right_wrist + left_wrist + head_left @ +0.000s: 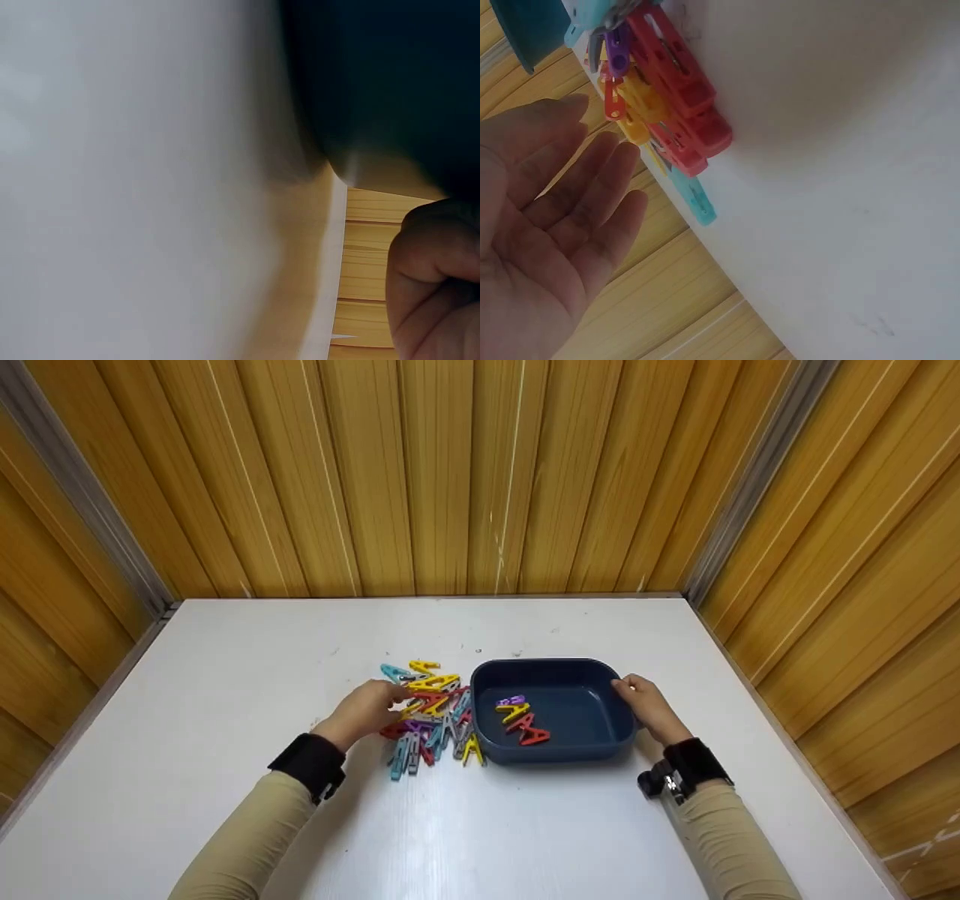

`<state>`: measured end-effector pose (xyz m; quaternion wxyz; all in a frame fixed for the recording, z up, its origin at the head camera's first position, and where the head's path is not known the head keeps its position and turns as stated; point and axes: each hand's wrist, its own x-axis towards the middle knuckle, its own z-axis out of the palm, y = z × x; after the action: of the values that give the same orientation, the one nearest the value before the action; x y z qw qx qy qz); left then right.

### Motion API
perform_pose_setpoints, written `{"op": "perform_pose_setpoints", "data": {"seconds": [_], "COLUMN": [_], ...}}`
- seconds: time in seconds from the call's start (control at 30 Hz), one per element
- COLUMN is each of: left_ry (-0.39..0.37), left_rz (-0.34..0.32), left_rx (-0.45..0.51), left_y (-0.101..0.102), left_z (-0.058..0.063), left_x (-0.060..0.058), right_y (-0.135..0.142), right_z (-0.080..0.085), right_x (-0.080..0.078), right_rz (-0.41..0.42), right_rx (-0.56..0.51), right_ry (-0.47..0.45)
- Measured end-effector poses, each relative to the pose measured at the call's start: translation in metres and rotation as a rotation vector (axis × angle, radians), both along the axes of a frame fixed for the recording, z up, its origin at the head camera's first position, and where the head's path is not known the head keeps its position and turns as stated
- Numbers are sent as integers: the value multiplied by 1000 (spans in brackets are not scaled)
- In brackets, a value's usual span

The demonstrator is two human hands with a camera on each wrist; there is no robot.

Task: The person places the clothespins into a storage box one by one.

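Note:
A pile of coloured plastic clothespins (448, 727) lies against the left side of a dark blue basin (555, 752). At the pile's left edge is my left hand (367, 706), its fingertips over the red and yellow pins. The left wrist view shows that hand (562, 202) with loosely bent fingers and nothing between them, beside some red clothespins (679, 90). My right hand (649, 706) grips the basin's right rim with thumb and fingers. Inside the basin lie a purple clothespin (510, 700), a yellow one (513, 712) and red ones (534, 734).
Everything stands on a white table (480, 832). Wood-patterned panels (435, 480) rise behind it and along both sides. In the right wrist view the dark basin wall (390, 75) fills the upper right, blurred.

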<state>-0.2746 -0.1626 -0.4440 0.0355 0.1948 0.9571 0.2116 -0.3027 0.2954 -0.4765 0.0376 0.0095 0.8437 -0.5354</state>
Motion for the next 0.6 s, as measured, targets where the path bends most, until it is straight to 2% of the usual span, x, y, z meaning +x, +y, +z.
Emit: {"op": "perform_pose_setpoints", "data": {"seconds": [0.27, 0.6], "left_ry": [-45, -109], "left_rz": [39, 73], "left_rx": [-6, 12], "left_y": [0, 4], "left_z": [-12, -16], "left_x": [-3, -5], "right_y": [1, 1], "right_z": [-3, -3], "right_x": [-1, -2], "right_rz": [3, -10], "right_rx": [-3, -1], "right_ry": [-21, -34]}}
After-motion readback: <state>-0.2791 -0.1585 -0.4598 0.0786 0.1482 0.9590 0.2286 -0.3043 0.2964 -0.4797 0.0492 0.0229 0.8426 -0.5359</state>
